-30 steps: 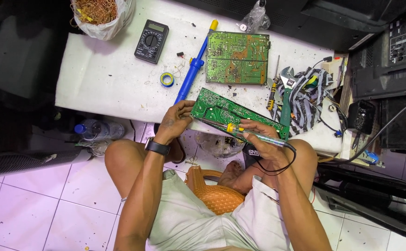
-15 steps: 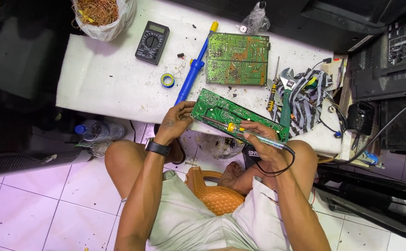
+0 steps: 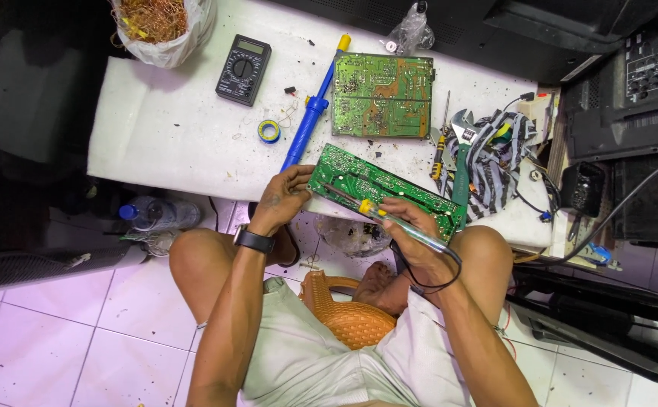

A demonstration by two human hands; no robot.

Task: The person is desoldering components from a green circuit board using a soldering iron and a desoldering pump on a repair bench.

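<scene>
A long green circuit board (image 3: pixel 374 185) lies tilted at the near edge of the white table (image 3: pixel 170 136). My left hand (image 3: pixel 283 197) grips the board's left end, a black watch on that wrist. My right hand (image 3: pixel 412 234) is shut on a soldering iron (image 3: pixel 389 218) with a clear handle and yellow collar. Its dark tip rests on the board's left part. The iron's black cord loops under my right wrist.
A second green circuit board (image 3: pixel 381 94) lies farther back, with a blue desoldering pump (image 3: pixel 310 113), a tape roll (image 3: pixel 268 131), a black multimeter (image 3: pixel 243 69) and a bag of copper wire (image 3: pixel 159 22). Tools and striped cloth (image 3: pixel 487 147) sit right. An orange stool (image 3: pixel 348 313) is under me.
The soldering iron's tip has slid slightly left along the long board. My left hand stays on the board's end.
</scene>
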